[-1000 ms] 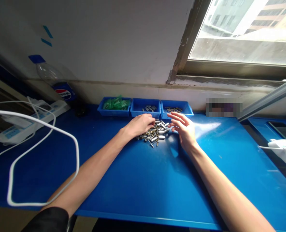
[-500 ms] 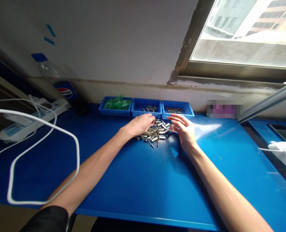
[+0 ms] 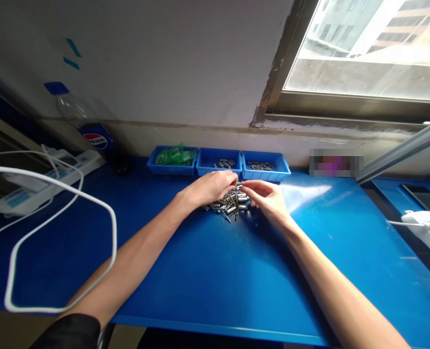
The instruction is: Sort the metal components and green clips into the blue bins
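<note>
A heap of small metal parts (image 3: 231, 206), short silver cylinders mixed with thin brass-and-dark pins, lies on the blue table (image 3: 207, 271). Over its far left side rests my left hand (image 3: 214, 187), fingers curled closed; whatever they hold is hidden. My right hand (image 3: 268, 198) comes in from the right, thumb and forefinger pinched together at the heap's upper edge, close to the left fingertips. Anything between them is too small to make out. Behind the hands stand three blue bins: one with green plastic bags (image 3: 175, 156), one with silver cylinders (image 3: 224, 163), one with thin pins (image 3: 260, 166).
A white cable (image 3: 114, 232) loops over my left forearm. At the left are a power strip (image 3: 22, 196) and a cola bottle (image 3: 95, 138). To the right lie a phone (image 3: 423, 196) and a white plug (image 3: 427, 220). A pixelated item (image 3: 334, 163) stands by the wall.
My right hand has moved left and down to the heap, its spread fingers closing into a pinch. My left hand has shifted slightly right, towards the right fingertips.
</note>
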`<action>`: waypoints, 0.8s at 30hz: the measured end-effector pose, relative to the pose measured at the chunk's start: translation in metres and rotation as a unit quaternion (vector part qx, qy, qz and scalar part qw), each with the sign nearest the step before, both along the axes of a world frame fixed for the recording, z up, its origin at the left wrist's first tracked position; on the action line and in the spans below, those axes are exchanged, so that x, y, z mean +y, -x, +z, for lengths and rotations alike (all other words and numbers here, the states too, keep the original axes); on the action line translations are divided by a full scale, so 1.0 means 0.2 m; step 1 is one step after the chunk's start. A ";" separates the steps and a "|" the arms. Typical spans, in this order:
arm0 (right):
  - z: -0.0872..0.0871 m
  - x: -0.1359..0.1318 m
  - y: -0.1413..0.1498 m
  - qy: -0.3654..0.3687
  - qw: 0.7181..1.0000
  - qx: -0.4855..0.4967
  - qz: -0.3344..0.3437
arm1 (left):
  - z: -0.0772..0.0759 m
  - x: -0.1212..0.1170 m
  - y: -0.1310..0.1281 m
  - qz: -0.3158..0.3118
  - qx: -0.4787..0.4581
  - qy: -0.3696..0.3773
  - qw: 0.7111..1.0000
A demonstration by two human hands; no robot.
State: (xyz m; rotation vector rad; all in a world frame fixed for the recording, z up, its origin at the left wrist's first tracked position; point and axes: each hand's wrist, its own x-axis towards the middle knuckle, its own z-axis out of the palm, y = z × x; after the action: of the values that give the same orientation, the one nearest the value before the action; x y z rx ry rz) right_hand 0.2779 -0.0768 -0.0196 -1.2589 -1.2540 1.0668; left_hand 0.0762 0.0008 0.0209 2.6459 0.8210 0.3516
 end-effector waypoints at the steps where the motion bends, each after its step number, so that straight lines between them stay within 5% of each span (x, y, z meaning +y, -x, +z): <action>1: 0.00 0.00 0.00 0.003 1.000 -0.003 0.000 | 0.01 0.00 0.00 0.001 0.001 -0.005 1.000; 10: -0.01 0.02 -0.04 -0.074 0.992 -0.001 -0.107 | -0.09 0.08 0.07 0.023 0.047 -0.051 0.997; 24: -0.05 0.03 -0.05 -0.060 0.993 0.034 -0.091 | -0.09 0.09 0.09 0.035 0.087 -0.058 0.994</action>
State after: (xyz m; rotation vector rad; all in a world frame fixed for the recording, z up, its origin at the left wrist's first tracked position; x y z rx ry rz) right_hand 0.2872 -0.0710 -0.0291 -1.2099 -1.1119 0.8823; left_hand 0.0585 0.0188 0.0020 2.7914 0.9782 0.1931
